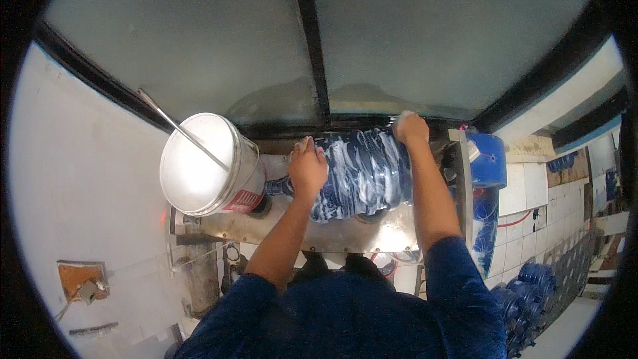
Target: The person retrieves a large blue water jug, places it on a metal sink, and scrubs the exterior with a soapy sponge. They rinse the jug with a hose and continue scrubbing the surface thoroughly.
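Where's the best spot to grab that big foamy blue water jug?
I'd grip the blue water jug by its narrow neck, coming from the near side. The jug lies on its side, neck pointing left, and the white bucket stands close to that end, leaving little room there. The wide, round body is streaked with white foam, so it's probably slippery.

Dark blue top (352, 322) with short sleeves (455, 279), bare forearms (433, 199), bare hands (309, 171).

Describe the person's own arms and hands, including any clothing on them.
Dark blue, short fabric sleeves leave the left forearm and right forearm bare. The left hand and right hand wear no gloves, and no watch or bracelet shows.
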{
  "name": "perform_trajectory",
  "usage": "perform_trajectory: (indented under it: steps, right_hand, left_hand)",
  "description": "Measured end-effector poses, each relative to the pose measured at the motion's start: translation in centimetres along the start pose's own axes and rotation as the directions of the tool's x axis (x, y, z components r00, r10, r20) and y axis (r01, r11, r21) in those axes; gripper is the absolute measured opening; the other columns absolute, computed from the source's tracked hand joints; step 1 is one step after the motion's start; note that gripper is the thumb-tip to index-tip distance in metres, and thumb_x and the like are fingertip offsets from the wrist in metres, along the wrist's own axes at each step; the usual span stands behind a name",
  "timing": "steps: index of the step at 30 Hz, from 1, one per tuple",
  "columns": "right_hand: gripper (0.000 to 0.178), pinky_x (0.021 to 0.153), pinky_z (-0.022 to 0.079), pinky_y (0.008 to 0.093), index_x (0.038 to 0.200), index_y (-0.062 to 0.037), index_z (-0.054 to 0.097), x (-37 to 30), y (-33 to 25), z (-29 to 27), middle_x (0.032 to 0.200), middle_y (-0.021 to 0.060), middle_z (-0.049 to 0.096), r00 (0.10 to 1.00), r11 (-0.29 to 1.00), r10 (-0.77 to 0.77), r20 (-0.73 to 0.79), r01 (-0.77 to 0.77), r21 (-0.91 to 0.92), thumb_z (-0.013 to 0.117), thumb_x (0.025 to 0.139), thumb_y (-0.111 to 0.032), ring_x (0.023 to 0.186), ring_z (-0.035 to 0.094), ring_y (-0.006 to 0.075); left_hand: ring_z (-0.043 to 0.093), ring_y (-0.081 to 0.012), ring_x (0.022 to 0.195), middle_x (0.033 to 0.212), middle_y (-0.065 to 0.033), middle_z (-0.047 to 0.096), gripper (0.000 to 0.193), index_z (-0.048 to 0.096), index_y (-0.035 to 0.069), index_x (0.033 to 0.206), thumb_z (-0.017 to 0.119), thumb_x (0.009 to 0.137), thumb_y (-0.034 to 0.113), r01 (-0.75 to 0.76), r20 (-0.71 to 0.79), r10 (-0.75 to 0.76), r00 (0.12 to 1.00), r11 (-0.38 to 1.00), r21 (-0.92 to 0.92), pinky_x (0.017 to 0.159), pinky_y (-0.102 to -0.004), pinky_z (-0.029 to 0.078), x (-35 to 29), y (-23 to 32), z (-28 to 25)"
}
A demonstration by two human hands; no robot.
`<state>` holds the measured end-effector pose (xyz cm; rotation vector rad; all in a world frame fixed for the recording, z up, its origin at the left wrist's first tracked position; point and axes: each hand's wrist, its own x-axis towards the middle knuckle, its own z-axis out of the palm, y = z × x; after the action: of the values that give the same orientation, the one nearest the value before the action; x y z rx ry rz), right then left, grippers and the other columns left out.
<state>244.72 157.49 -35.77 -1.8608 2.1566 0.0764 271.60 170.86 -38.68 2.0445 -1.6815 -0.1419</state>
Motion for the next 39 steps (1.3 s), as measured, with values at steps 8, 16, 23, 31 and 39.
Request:
perform_trajectory:
  steps: [8, 16, 23, 31, 39]
  right_hand:
    - [0.034, 0.096, 0.054, 0.0498, 0.116, -0.0062, 0.073, -0.3, -1.4, 1.9, 0.121, 0.0229, 0.069, 0.927, 0.92, -0.358, 0.111, 0.371, -0.128, 0.057, 0.092, -0.024, 0.111, 0.066, 0.0445]
    - [0.037, 0.092, 0.052, 0.0543, 0.102, -0.0028, 0.07, -4.3, 0.2, 3.1, 0.112, 0.0244, 0.069, 0.87, 0.872, -0.49, -0.059, 0.489, -0.024, 0.051, 0.094, -0.033, 0.103, 0.066, 0.0441]
    - [0.043, 0.097, 0.05, 0.0528, 0.105, -0.0009, 0.073, 0.8, -6.9, 4.8, 0.114, 0.0297, 0.067, 0.878, 0.886, -0.464, 0.119, 0.461, 0.054, 0.048, 0.096, -0.035, 0.108, 0.065, 0.0464]
    - [0.06, 0.121, 0.028, 0.0499, 0.144, 0.0025, 0.049, -11.1, -1.9, 2.5, 0.152, 0.0268, 0.043, 0.724, 0.729, -0.68, -0.12, 0.65, -0.214, 0.043, 0.099, -0.036, 0.143, 0.038, 0.0456]
    - [0.049, 0.093, 0.05, 0.0528, 0.111, 0.0067, 0.067, 5.7, -6.1, 8.7, 0.112, 0.0344, 0.065, 0.726, 0.743, -0.666, 0.173, 0.666, 0.068, 0.04, 0.101, -0.034, 0.104, 0.065, 0.0476]
  left_hand:
    - [0.054, -0.0411, 0.13, 0.139, -0.0208, 0.059, 0.043, 0.059, -0.005, 0.133, 0.054, 0.096, 0.017, 0.009, -0.033, -0.01, 0.999, 1.0, -0.02, 0.111, -0.0467, 0.041, -2.0, 0.6, -0.8]
    - [0.053, -0.04, 0.131, 0.139, -0.0192, 0.059, 0.043, 0.059, -0.005, 0.133, 0.055, 0.095, 0.015, -0.033, -0.096, 0.034, 0.995, 0.999, 0.013, 0.111, -0.047, 0.041, -3.8, 0.5, -1.3]
    - [0.053, -0.0386, 0.131, 0.139, -0.0174, 0.06, 0.044, 0.058, -0.004, 0.134, 0.054, 0.096, 0.018, -0.019, -0.052, 0.018, 0.998, 1.0, -0.014, 0.11, -0.0463, 0.042, -2.5, 1.1, -0.6]
    - [0.052, -0.0384, 0.133, 0.141, -0.0177, 0.058, 0.044, 0.059, -0.003, 0.134, 0.051, 0.098, 0.02, 0.03, -0.028, -0.03, 0.999, 0.999, -0.017, 0.113, -0.0471, 0.04, -2.8, 0.6, -0.9]
    - [0.051, -0.0397, 0.134, 0.142, -0.0178, 0.057, 0.043, 0.058, -0.002, 0.135, 0.051, 0.098, 0.019, 0.007, -0.023, -0.009, 1.0, 0.998, -0.07, 0.113, -0.0475, 0.04, -2.1, 1.3, -0.5]
